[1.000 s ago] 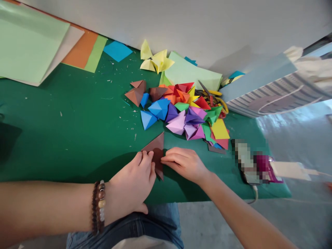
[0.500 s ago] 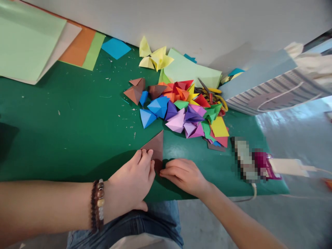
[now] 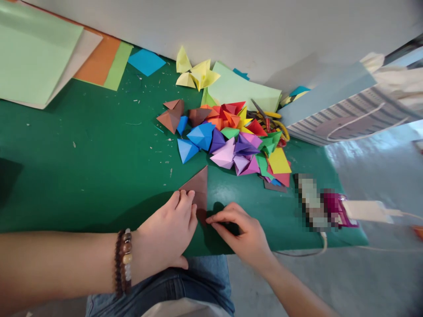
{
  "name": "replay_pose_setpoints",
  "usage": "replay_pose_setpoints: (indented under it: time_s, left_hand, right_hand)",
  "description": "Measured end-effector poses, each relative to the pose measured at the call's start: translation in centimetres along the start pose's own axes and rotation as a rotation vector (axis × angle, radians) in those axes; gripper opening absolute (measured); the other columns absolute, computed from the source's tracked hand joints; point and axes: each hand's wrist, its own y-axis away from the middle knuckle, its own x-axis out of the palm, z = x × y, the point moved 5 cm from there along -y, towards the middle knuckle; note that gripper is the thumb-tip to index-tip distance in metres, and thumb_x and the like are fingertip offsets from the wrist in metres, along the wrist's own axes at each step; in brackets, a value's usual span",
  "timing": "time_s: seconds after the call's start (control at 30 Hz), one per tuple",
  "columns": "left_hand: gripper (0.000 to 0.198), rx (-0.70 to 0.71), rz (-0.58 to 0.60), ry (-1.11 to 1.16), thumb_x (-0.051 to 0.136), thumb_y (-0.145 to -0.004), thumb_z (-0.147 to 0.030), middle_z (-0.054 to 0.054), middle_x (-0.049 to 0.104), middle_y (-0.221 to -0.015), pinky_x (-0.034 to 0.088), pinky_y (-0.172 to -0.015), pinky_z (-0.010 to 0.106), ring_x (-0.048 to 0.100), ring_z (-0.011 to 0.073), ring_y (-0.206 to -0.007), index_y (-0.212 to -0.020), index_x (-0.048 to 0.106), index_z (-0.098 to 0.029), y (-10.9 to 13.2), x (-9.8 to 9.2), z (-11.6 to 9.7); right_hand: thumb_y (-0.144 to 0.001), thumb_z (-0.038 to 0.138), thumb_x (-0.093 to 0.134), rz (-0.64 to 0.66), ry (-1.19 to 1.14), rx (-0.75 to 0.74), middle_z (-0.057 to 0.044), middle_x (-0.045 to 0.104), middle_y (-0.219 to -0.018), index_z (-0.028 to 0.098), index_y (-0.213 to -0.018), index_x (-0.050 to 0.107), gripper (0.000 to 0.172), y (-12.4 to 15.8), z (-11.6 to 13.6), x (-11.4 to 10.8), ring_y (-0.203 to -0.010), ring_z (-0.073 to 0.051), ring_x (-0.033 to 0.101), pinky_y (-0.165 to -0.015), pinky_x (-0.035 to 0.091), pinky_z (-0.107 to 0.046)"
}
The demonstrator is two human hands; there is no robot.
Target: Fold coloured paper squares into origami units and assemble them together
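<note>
A brown paper triangle (image 3: 199, 186) lies folded on the green mat (image 3: 99, 154) near its front edge. My left hand (image 3: 168, 233), with a bead bracelet at the wrist, lies flat on the paper's left side, its fingers together and pressing down. At the paper's lower tip my right hand (image 3: 239, 231) has its fingers curled and pinched at the fold. The lower part of the paper is hidden under both hands.
A heap of folded coloured paper shapes (image 3: 228, 136) sits behind the hands, with scissors (image 3: 269, 119) beside it. Large paper sheets (image 3: 39, 53) lie at the back left. A striped paper bag (image 3: 340, 110) lies on the right. A blurred-out device (image 3: 317, 202) with a cable rests near the right edge.
My right hand has slid down toward the paper's lower tip and curled from flat fingers into a pinch. The left hand has stayed in place.
</note>
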Motion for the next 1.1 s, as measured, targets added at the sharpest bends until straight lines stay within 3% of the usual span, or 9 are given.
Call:
replay_pose_setpoints:
  time_s: [0.33, 0.6, 0.77, 0.93, 1.1]
  left_hand:
    - [0.108, 0.005, 0.034, -0.012, 0.060, -0.059, -0.080, 0.027, 0.043, -0.142, 0.036, -0.105, 0.047, 0.045, 0.0382, -0.127, -0.134, 0.050, -0.003, -0.1, -0.1, 0.1]
    - [0.107, 0.010, 0.014, -0.002, 0.061, -0.060, -0.078, 0.028, 0.043, -0.141, 0.036, -0.104, 0.048, 0.045, 0.0394, -0.126, -0.133, 0.051, -0.001, -0.1, -0.2, 0.1]
    - [0.105, 0.012, -0.002, 0.012, 0.062, -0.060, -0.078, 0.028, 0.045, -0.140, 0.038, -0.103, 0.048, 0.046, 0.0390, -0.125, -0.132, 0.053, -0.002, 0.0, -0.1, 0.0]
    - [0.106, 0.010, 0.014, 0.008, 0.060, -0.061, -0.079, 0.028, 0.044, -0.141, 0.037, -0.104, 0.048, 0.046, 0.0393, -0.125, -0.133, 0.051, -0.002, 0.0, 0.0, 0.1]
    - [0.105, 0.015, 0.034, 0.003, 0.059, -0.062, -0.079, 0.027, 0.042, -0.142, 0.036, -0.105, 0.048, 0.046, 0.0385, -0.126, -0.134, 0.050, -0.003, -0.1, -0.1, 0.0]
  right_hand:
    - [-0.084, 0.021, 0.063, -0.055, -0.007, 0.156, -0.001, 0.065, -0.082, 0.026, -0.085, 0.067, 0.007, -0.8, -1.1, 0.3, -0.079, -0.015, 0.065, -0.069, 0.055, -0.028]
    - [-0.083, 0.026, 0.064, -0.145, 0.075, 0.228, -0.001, 0.072, -0.082, 0.023, -0.081, 0.069, 0.007, -3.4, -1.8, -0.4, -0.068, -0.015, 0.060, -0.064, 0.047, -0.028]
    - [-0.082, 0.029, 0.064, -0.241, 0.035, 0.237, -0.003, 0.075, -0.081, 0.020, -0.082, 0.065, 0.009, -5.1, -2.1, -0.6, -0.048, -0.011, 0.048, -0.049, 0.041, -0.025]
    - [-0.084, 0.029, 0.060, -0.303, 0.044, 0.198, -0.005, 0.075, -0.083, 0.019, -0.086, 0.064, 0.011, -6.5, -2.1, -0.6, -0.052, -0.012, 0.058, -0.051, 0.044, -0.024]
    - [-0.086, 0.025, 0.058, -0.369, 0.223, 0.121, -0.002, 0.074, -0.081, 0.021, -0.089, 0.065, 0.009, -7.7, -2.0, -0.6, -0.053, -0.012, 0.061, -0.055, 0.047, -0.025]
